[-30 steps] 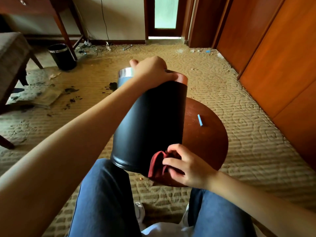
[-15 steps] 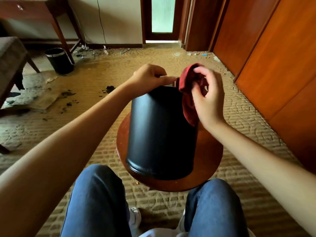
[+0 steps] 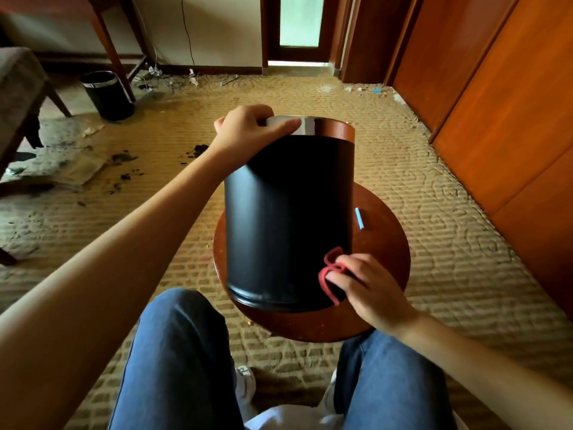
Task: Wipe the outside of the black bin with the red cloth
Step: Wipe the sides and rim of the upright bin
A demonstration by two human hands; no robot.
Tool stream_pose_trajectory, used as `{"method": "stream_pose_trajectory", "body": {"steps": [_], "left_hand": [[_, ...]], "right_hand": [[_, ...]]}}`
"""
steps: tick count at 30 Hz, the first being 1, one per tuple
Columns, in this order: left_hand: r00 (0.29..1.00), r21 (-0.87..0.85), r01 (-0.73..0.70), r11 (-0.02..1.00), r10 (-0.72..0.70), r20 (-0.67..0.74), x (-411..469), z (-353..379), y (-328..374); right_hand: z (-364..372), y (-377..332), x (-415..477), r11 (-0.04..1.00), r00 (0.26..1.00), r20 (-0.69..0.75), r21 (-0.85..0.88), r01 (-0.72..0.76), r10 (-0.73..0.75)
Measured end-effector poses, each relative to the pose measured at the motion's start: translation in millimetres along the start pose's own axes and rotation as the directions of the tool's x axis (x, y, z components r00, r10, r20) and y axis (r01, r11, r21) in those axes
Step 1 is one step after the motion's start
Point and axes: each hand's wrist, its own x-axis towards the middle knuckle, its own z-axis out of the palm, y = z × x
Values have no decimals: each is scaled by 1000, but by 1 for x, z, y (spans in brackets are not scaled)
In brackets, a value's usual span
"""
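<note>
On the round wooden stool (image 3: 384, 243) stands the black bin (image 3: 288, 218); left hand (image 3: 248, 131) grips its rim, right hand (image 3: 369, 287) pinches the red cloth (image 3: 330, 274) against the lower wall. Better to press flat and hold the rim firmly.

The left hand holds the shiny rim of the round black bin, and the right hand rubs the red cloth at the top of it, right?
Not quite. The head view shows the right hand holding the crumpled red cloth low on the round black bin, near its base, not at the top. The left hand does hold the shiny metal rim.
</note>
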Motion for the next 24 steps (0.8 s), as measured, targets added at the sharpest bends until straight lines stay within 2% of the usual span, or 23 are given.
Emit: {"method": "stream_pose_trajectory", "body": {"steps": [2, 3, 4, 5, 8, 10, 11, 13, 14, 16, 18, 19, 21, 22, 24], "left_hand": [[1000, -74, -20, 997, 20, -10, -3, 1, -5], [1000, -117, -22, 993, 22, -6, -4, 1, -9], [1000, -160, -25, 987, 25, 1, -4, 0, -13], [1000, -195, -21, 981, 23, 6, -4, -2, -17], [1000, -244, 18, 970, -16, 10, -6, -8, -24], [999, -242, 44, 969, -43, 8, -6, -11, -26], [998, -228, 55, 972, -56, 6, -6, -13, -26], [997, -213, 79, 974, -79, 9, -3, -14, -26], [996, -209, 92, 974, -90, 19, -1, -15, -26], [996, -199, 90, 976, -85, 30, -1, -12, -25], [998, -199, 54, 979, -50, 22, -4, -8, -22], [999, -198, 35, 980, -30, 24, -6, -7, -20], [999, -181, -9, 983, 15, 32, -11, -6, -15], [999, -174, -26, 984, 31, 25, -12, -6, -14], [999, -177, -48, 983, 52, 16, -14, -8, -12]], "right_hand": [[-11, 24, 33, 958, 952, 129, -40, 286, -278], [-15, 40, 57, 936, 933, 135, -65, 345, -335], [-19, 55, 82, 939, 944, 83, -111, 326, -318], [-21, 68, 108, 956, 969, 0, -164, 244, -247], [-26, 73, 162, 982, 981, -175, -152, -113, 86], [-16, 52, 161, 978, 962, -208, -79, -195, 175], [-10, 35, 148, 983, 970, -180, -52, -174, 162], [3, -4, 106, 1000, 999, -34, -5, 29, -29], [6, -25, 85, 985, 983, 64, 31, 169, -171], [6, -47, 61, 916, 894, 201, 98, 389, -401], [1, -33, 74, 854, 821, 234, 137, 502, -520], [0, -20, 91, 845, 817, 218, 113, 522, -534], [-4, 7, 131, 909, 904, 117, -8, 416, -412], [-5, 19, 150, 953, 956, 35, -80, 293, -291], [-5, 26, 169, 986, 994, -83, -158, 58, -72]]}}
